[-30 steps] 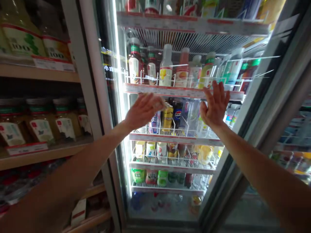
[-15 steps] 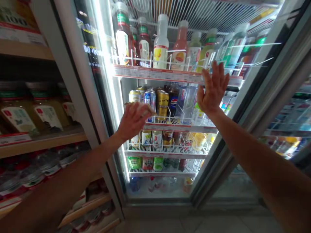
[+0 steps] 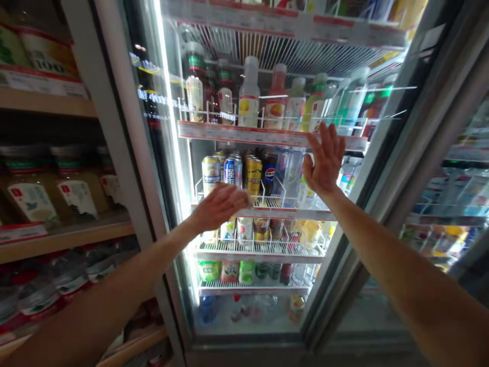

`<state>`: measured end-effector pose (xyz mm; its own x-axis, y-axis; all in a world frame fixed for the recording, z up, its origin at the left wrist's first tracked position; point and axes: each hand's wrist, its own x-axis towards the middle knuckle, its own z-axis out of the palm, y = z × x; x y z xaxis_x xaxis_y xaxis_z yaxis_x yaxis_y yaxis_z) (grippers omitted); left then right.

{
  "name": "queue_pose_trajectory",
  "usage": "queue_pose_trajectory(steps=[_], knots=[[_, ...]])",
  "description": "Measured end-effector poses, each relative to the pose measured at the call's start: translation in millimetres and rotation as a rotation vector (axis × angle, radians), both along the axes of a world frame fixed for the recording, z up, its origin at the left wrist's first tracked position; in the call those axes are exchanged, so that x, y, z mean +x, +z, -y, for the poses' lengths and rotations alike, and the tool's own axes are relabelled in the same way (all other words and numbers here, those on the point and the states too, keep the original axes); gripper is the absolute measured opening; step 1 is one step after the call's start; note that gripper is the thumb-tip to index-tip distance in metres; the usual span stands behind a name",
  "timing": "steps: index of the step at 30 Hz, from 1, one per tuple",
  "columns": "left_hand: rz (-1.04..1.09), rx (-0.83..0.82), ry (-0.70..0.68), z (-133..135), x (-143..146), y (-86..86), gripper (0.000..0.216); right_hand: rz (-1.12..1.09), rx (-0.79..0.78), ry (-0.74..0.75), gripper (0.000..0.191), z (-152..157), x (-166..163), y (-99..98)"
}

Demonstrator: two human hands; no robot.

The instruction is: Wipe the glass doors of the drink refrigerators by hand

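My right hand (image 3: 324, 160) is raised palm-forward with its fingers stretched out, in front of the upper bottle shelf of a lit drinks fridge (image 3: 244, 340). Whether it touches the glass door I cannot tell. Lower and to the left, my left hand (image 3: 219, 206) has its fingers close together, back of the hand up. A small pale tan thing shows at its fingertips, too blurred to name. Behind this hand stand a white-and-gold can (image 3: 211, 169), a blue can (image 3: 230, 172) and a gold can (image 3: 253, 175). A dark Pepsi bottle (image 3: 269, 173) is beside them.
Juice bottles (image 3: 250, 102) line the fridge's upper shelf (image 3: 237, 133). More cans (image 3: 209, 271) fill the lower racks. Wooden shelves (image 3: 84, 234) with jars (image 3: 78, 188) stand close on the left. A metal door frame (image 3: 382, 224) and another fridge are on the right.
My view has tilted up, so the fridge's shelves sit lower and a higher shelf shows. My left hand appears lower and its fingers straighter. My right hand stays raised, slightly further left and lower.
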<state>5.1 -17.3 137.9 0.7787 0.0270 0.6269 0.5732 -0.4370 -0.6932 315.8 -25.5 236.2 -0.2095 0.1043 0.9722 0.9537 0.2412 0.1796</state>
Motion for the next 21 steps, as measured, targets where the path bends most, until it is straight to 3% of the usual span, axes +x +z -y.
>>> queue_pose_trajectory(steps=[2,3,7,8,12,13,18,21], knots=[[0.237,0.069,0.029,0,7,8.1,0.05,-0.006,-0.006,-0.005,0.051,0,0,0.0],[0.249,0.085,0.016,1,11,11.0,0.049,-0.011,-0.012,-0.009,0.051,0,0,0.0],[-0.232,-0.002,-0.134,2,29,19.3,0.05,-0.025,-0.056,-0.035,0.049,0,-1,0.9],[-0.262,-0.028,-0.146,0,32,23.0,0.051,-0.03,-0.07,-0.045,0.048,0,-1,1.2],[0.16,-0.059,-0.084,-6,45,37.6,0.055,-0.029,-0.074,-0.054,0.048,-2,0,1.8],[0.182,-0.067,-0.078,-7,49,37.8,0.054,-0.022,-0.065,-0.045,0.048,-3,0,1.7],[-0.38,-0.1,-0.179,-3,70,28.1,0.052,-0.002,-0.025,-0.025,0.047,-5,2,1.1],[-0.101,-0.056,-0.149,-4,77,30.1,0.052,0.005,-0.019,-0.04,0.047,-5,2,0.8]])
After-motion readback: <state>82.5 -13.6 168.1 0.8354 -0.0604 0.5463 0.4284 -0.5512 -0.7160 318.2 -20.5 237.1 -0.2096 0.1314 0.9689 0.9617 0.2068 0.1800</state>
